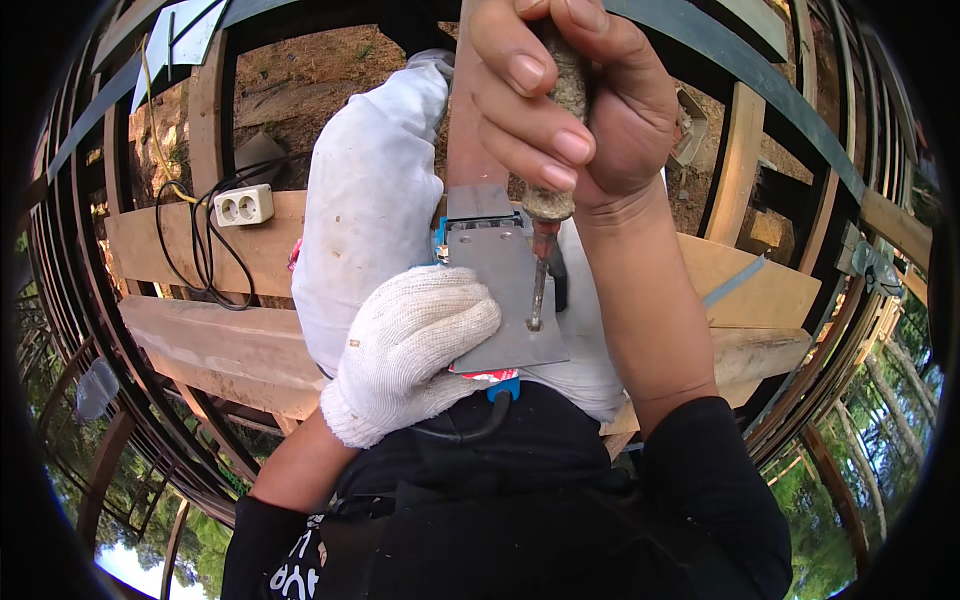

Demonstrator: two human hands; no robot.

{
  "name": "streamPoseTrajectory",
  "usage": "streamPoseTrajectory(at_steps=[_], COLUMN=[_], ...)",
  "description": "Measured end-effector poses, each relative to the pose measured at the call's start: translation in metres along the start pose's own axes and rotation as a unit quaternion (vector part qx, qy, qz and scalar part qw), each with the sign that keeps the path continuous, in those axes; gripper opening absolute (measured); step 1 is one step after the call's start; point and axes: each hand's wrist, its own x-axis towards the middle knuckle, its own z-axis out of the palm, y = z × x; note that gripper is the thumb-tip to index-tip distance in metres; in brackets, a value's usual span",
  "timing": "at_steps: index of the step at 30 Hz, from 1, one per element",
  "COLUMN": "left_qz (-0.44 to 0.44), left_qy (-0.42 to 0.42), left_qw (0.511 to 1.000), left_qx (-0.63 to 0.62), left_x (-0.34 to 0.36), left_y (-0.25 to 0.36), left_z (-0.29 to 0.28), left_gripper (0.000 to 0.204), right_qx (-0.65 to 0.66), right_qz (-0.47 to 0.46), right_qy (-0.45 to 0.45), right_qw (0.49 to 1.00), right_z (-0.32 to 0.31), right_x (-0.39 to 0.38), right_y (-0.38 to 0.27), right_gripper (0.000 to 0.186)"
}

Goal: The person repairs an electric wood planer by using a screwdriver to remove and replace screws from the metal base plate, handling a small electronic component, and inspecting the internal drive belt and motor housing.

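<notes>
Grips a screwdriver [548, 206] by its worn handle in the bare right hand [630, 120], with the tip set at a hole near the lower right corner of a flat grey metal plate [495, 285]. Clasps the plate's lower left edge in the gloved left hand [410, 350], over the lap and between white trouser legs [370, 190]. Has wooden boards [220, 340] on both sides, and a white socket block [243, 206] beside looped black cable [160, 237] on the left.

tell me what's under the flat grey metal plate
At the near edge of the grey plate, a red-and-white strip and a blue part with a dark cable peek out. The plate and gloved left hand cover the rest.
</notes>
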Motion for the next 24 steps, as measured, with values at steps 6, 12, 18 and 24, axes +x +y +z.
streamPoseTrajectory(at_steps=[6,12,18,24], left_qz=[-0.005,-0.011,-0.004,-0.005], left_qy=[0.007,0.030,0.008,0.022], left_qw=[1.000,0.999,1.000,1.000], left_qx=[-0.004,-0.012,-0.014,-0.018], left_x=[-0.006,-0.006,-0.007,-0.005], left_y=[-0.001,0.000,-0.002,-0.004], left_z=[0.001,0.005,0.001,0.003], left_gripper=[0.059,0.060,0.059,0.058], right_qx=[-0.370,-0.167,-0.091,-0.373], right_qz=[-0.113,-0.048,-0.067,-0.084], right_qy=[0.178,0.164,-0.041,0.099], right_qw=[0.905,0.971,0.993,0.919], right_z=[0.016,0.006,-0.022,0.011], right_x=[-0.009,0.009,-0.006,-0.007], right_y=[0.014,0.000,0.011,0.005], right_gripper=[0.014,0.026,0.017,0.019])
